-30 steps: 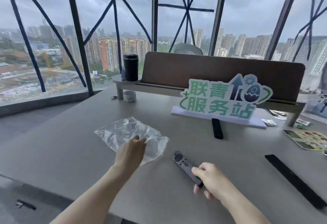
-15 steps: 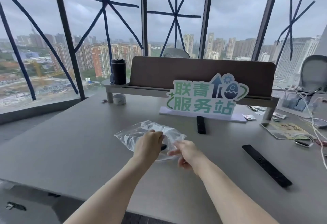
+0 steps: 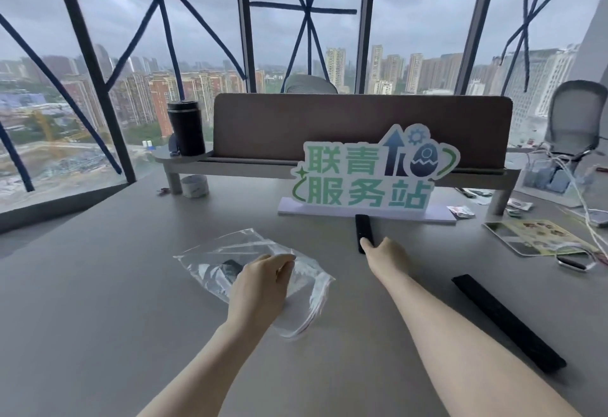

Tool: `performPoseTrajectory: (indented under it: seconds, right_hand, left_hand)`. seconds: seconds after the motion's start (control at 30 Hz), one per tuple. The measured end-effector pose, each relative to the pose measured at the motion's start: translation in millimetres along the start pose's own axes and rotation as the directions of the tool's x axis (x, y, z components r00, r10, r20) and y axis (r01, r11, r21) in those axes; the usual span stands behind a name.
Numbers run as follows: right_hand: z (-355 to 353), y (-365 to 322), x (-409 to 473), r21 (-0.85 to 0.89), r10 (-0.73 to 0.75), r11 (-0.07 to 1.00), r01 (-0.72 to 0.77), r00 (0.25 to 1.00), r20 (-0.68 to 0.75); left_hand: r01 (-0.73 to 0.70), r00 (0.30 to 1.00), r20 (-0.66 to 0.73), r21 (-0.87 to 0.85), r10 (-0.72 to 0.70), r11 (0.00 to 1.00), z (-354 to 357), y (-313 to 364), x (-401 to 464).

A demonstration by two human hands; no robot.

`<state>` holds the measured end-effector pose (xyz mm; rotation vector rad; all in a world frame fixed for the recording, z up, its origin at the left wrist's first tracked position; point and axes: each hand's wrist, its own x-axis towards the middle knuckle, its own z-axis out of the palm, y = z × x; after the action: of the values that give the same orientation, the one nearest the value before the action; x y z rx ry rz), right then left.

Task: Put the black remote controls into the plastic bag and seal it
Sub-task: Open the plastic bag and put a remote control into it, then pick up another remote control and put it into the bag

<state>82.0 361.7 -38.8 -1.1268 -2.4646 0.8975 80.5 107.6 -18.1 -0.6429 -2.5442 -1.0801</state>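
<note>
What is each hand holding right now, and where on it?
The left hand presses on the plastic bag near its open end. The right hand touches the near end of a remote by the sign; whether it grips it cannot be told.

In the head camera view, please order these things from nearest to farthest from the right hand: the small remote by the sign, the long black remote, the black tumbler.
1. The small remote, under the fingertips of the right hand, just before the sign.
2. The long black remote, on the table to the right of that arm.
3. The black tumbler, far left on the raised shelf.
</note>
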Motion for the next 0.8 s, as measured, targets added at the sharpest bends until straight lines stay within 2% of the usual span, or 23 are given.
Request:
performPoseTrajectory:
  seconds: [0.2,0.33,0.37,0.43,0.47,0.53,0.63,0.7,0.73,0.8]
  right_hand:
    - [19.2,-19.6,30.5,-0.208,0.012,0.978,-0.021,0.999,-0.040]
    - [18.0,-4.7,24.1,-0.283,0.026,0.959,0.007,0.993,0.112]
    - [12.6,1.6,19.4,-0.247,0.018,0.969,0.023,0.986,0.163]
    - [-5.9,13.4,1.5,0.020,-0.038,0.999,0.034,0.966,0.256]
    - [-15.0,19.8,-11.8,0.209,-0.049,0.978,-0.013,0.957,0.287]
    - [-42.6,31.6,-45.2,0.494,-0.041,0.855,-0.159,0.929,0.369]
    - [-75.0,42.3,-85.6,0.643,-0.097,0.715,-0.276,0.871,0.482]
    - [-142.4,80.4,-129.6,0.769,-0.120,0.598,-0.226,0.923,0.364]
    - [-143.8,82.7,-133.7,0.778,-0.134,0.589,-0.217,0.923,0.360]
    - [-150.4,82.2,-138.9,0.731,-0.125,0.650,-0.206,0.921,0.370]
  left_hand:
    - [0.009,1.000,0.026,-0.043,-0.008,0.999,3.4,-1.9,22.3]
    - [0.049,0.997,0.056,-0.022,-0.048,0.999,6.5,-4.0,22.3]
    - [0.057,0.997,0.062,-0.039,-0.055,0.998,8.2,-2.4,21.5]
    - [0.079,0.994,0.077,-0.060,-0.074,0.995,9.7,5.8,19.9]
    - [0.071,0.994,0.090,-0.058,-0.066,0.996,8.9,9.9,20.0]
    - [0.051,0.990,0.134,-0.058,-0.043,0.997,7.5,17.2,24.2]
    - [0.049,0.993,0.107,-0.093,-0.039,0.994,10.2,36.5,51.0]
    - [-0.048,0.992,0.104,-0.198,0.070,0.979,17.2,100.8,36.1]
    - [-0.055,0.991,0.110,-0.210,0.079,0.976,20.1,105.2,35.0]
    - [-0.036,0.989,0.129,-0.240,0.069,0.970,27.6,117.1,31.0]
